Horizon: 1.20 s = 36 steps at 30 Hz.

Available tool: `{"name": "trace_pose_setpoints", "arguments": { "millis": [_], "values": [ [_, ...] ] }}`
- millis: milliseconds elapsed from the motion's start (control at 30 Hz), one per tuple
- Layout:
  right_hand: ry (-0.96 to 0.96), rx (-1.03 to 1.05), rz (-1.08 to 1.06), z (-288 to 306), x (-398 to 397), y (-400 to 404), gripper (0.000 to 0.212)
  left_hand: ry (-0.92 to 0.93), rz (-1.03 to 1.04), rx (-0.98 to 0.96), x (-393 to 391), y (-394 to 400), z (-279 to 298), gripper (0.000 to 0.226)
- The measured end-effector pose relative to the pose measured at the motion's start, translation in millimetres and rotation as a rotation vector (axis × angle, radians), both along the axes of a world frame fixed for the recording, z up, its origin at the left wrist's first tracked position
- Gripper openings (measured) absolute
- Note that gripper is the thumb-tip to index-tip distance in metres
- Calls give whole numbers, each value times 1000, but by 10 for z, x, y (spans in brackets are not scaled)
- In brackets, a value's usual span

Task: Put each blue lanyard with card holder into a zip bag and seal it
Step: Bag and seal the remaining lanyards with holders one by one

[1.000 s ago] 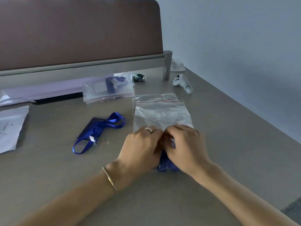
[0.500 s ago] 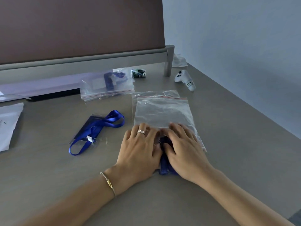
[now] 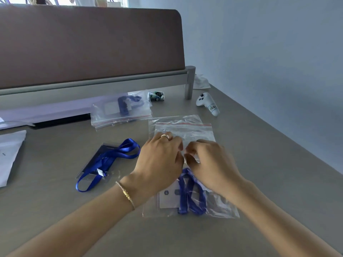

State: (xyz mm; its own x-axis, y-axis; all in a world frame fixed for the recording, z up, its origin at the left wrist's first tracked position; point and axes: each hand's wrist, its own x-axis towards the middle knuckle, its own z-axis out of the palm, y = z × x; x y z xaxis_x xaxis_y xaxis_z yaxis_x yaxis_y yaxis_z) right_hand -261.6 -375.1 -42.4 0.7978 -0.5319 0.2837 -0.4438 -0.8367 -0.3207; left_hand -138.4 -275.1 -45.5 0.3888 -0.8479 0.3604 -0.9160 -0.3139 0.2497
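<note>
Taking up most of the shot is a grey desk (image 3: 259, 182), backed by a big brown divider panel (image 3: 89, 45) on a grey rail. A zip bag (image 3: 219, 210) is being worked on right in the middle, near the front edge, with a blue lanyard (image 3: 191, 193) and its card holder (image 3: 168, 197) already sitting inside it. The far end of that bag is being pinched by both hands, which are being held close together, almost touching: the left hand (image 3: 159, 160), with a ring and a gold bracelet, and the right hand (image 3: 211, 162), fingers curled down onto the plastic. Whether the strip is being pressed fully shut can't be told, since it's hidden under the fingers.

Just beyond the hands, empty zip bags (image 3: 183, 128) with a red line are being kept in a small stack. A loose lanyard with holder (image 3: 109, 160) is lying to the left, apart from the bags. Further back, a filled bag (image 3: 122, 108) is resting by the rail. White paper (image 3: 9, 154) is poking in at the left edge.

A white controller (image 3: 207, 103) is lying at the back right, with a handwritten label that reads something like "Hcoc", not totally legible. A small green packet (image 3: 156, 96) is sitting by the rail, its print too small to read.
</note>
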Motion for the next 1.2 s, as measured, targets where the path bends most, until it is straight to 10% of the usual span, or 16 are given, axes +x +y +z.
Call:
{"name": "trace_pose_setpoints", "arguments": {
  "millis": [267, 700, 1200],
  "values": [
    [21, -129, -52, -395, 331, -370, 15, 7, 57, 121, 279, -458, -352, 17],
    [422, 150, -99, -413, 420, -601, 73, -24, 252, 300, 625, -494, -371, 55],
    [105, -36, -49, -157, 863, -676, 49, 195, 285, -127, 1132, -761, -251, 15]
  ]
}}
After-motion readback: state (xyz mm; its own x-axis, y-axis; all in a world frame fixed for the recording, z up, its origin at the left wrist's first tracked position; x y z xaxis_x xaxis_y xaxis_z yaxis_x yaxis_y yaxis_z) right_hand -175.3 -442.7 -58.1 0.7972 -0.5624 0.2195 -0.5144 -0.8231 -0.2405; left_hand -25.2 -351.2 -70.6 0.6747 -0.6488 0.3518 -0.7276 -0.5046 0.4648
